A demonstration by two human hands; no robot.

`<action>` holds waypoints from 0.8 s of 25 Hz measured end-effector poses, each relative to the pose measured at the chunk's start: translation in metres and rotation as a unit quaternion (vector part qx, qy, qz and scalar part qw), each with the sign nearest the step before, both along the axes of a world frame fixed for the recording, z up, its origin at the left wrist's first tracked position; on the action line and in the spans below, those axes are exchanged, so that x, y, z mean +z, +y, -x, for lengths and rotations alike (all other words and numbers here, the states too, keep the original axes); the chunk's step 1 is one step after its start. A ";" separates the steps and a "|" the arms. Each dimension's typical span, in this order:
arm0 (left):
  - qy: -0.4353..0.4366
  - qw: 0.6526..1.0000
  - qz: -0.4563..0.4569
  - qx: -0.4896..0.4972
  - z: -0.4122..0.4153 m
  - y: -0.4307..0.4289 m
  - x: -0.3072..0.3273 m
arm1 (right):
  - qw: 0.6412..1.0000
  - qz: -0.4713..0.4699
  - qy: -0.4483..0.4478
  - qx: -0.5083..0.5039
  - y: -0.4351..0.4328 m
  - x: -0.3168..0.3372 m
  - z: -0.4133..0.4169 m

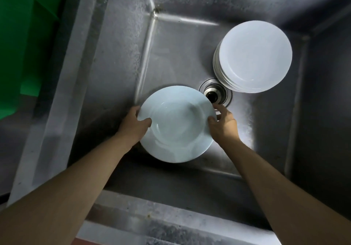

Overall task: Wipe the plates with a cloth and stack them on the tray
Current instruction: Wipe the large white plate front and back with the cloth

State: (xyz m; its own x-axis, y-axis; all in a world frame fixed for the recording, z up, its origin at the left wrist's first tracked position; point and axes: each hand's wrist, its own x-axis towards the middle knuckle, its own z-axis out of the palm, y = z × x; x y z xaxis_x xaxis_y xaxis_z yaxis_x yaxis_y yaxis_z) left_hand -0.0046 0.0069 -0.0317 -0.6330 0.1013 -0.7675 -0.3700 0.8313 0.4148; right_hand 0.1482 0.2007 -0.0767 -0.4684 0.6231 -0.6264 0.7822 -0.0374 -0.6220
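Forearms extend downward into a steel sink (117,55). Our left hand (135,125) grips the left rim of a pale, deep plate (176,125), thumb on the upper face and fingers curled beneath. Our right hand (223,123) pinches the opposite rim in the same way. The plate sits roughly level between the two grips, near the sink's front-left corner. We cannot tell whether it touches the floor. Its far edge overlaps the drain (216,93). A stack of white plates (254,58) stands just beyond the drain, apart from the held plate.
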 end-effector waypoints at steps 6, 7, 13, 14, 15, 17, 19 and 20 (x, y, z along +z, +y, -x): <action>0.024 1.000 -0.005 -0.003 0.001 0.009 0.010 | 0.999 -0.014 -0.019 -0.039 0.015 0.012 -0.008; 0.033 0.999 -0.001 -0.009 0.001 0.012 0.012 | 0.999 -0.016 -0.022 -0.047 0.016 0.015 -0.008; 0.070 0.997 -0.001 -0.029 0.002 0.025 0.031 | 0.997 -0.001 -0.054 -0.061 0.024 0.034 -0.015; 0.071 0.997 0.005 -0.034 0.003 0.027 0.034 | 0.996 0.002 -0.064 -0.062 0.025 0.037 -0.016; 0.074 0.997 0.010 -0.030 0.002 0.029 0.038 | 0.995 0.005 -0.075 -0.062 0.027 0.041 -0.018; 0.074 0.997 0.005 0.032 0.001 0.031 0.045 | 0.993 0.015 -0.096 -0.063 0.029 0.047 -0.019; 0.042 0.989 -0.047 0.131 -0.001 0.034 0.052 | 0.992 0.027 -0.105 -0.071 0.031 0.052 -0.022; 0.027 0.982 -0.074 0.170 -0.003 0.035 0.055 | 0.991 0.031 -0.107 -0.073 0.030 0.053 -0.023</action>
State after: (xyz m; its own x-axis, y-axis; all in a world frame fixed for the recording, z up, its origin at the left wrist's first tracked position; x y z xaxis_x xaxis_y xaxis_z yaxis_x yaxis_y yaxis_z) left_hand -0.0017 0.0423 0.0236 -0.6895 -0.0154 -0.7241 -0.5900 0.5919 0.5492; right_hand 0.1716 0.2311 -0.0234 -0.2293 0.6316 -0.7406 0.8790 -0.1924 -0.4362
